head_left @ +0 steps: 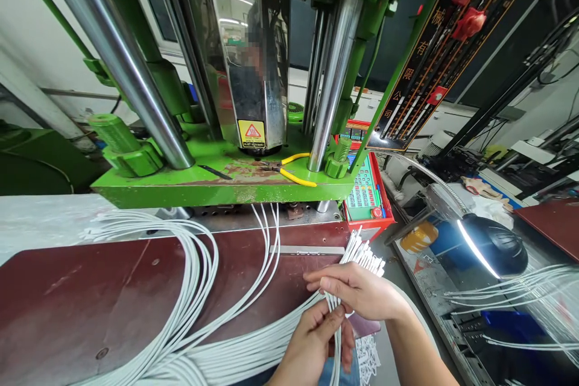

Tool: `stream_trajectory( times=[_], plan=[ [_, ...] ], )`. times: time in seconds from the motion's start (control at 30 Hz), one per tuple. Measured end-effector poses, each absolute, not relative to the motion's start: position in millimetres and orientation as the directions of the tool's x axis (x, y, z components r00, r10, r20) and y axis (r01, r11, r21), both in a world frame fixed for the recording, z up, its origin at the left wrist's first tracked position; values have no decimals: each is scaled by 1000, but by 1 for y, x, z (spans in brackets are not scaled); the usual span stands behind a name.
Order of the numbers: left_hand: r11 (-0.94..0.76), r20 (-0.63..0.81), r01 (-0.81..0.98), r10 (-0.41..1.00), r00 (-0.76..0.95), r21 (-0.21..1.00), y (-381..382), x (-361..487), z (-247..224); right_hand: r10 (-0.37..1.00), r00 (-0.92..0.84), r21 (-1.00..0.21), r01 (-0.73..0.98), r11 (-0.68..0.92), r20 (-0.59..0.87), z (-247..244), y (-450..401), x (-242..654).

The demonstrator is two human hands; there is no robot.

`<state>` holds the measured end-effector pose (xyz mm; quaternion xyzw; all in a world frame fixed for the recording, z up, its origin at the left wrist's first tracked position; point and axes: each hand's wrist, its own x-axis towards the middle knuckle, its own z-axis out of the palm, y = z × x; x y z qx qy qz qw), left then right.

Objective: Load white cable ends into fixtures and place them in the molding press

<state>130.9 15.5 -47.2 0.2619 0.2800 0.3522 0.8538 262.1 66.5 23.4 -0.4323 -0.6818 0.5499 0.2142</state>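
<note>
My left hand (316, 338) is closed around a few thin white cables (337, 350) at the lower middle, with the thumb pressed on top. Just above it, my right hand (355, 291) lies across the same cables, its fingers together and its thumb folded in; part of its grip is hidden. Behind the right hand, many white cable ends (362, 256) lie bunched at the board's right edge. Long loops of white cable (199, 277) sweep over the dark red board (113, 295). Several strands (270, 235) lead into the space under the green press plate (226, 193).
Yellow-handled pliers (294, 172) rest on the press plate between steel columns (337, 78). At the right stand a red-framed control panel (368, 193), a lit lamp (486, 247) and a side bench with more white cables (515, 289). White scraps (368, 359) lie below my hands.
</note>
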Motion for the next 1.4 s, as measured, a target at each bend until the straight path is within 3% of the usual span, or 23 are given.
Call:
stream_trajectory(
  times=[0.07,0.13,0.23,0.37,0.67,0.73,0.83,0.93,1.0,1.1,1.4],
  plan=[
    [603,-307,-456,763,569,655,16,126,-46,835,-535,-936,345,75,-130,23,73,260],
    [600,-330,-442,769,547,667,16,118,-43,899,-436,-868,460,188,-36,18,82,257],
    [597,-347,-426,774,529,680,16,107,-41,918,-380,-562,736,377,118,2,96,248],
    [565,-332,-417,794,510,712,15,100,-40,892,-425,-239,860,451,155,-20,110,233],
    [546,-337,-358,796,502,757,13,101,-40,891,-422,-58,898,437,167,-6,102,237],
    [554,-357,-325,788,501,767,13,101,-39,921,-361,-89,922,376,146,7,93,245],
    [554,-367,-283,779,509,783,14,101,-38,963,-251,-349,897,271,101,19,82,259],
    [533,-349,-246,773,529,810,16,102,-36,983,-178,-746,661,83,-48,19,72,270],
    [524,-345,-212,764,545,825,16,103,-34,965,-207,-903,425,-61,-163,15,66,273],
    [518,-361,-158,754,549,841,17,105,-32,942,-267,-961,240,-138,-202,12,59,273],
    [532,-418,-76,738,529,843,17,110,-37,924,-341,-980,151,-128,-173,12,55,268]
  ],
)
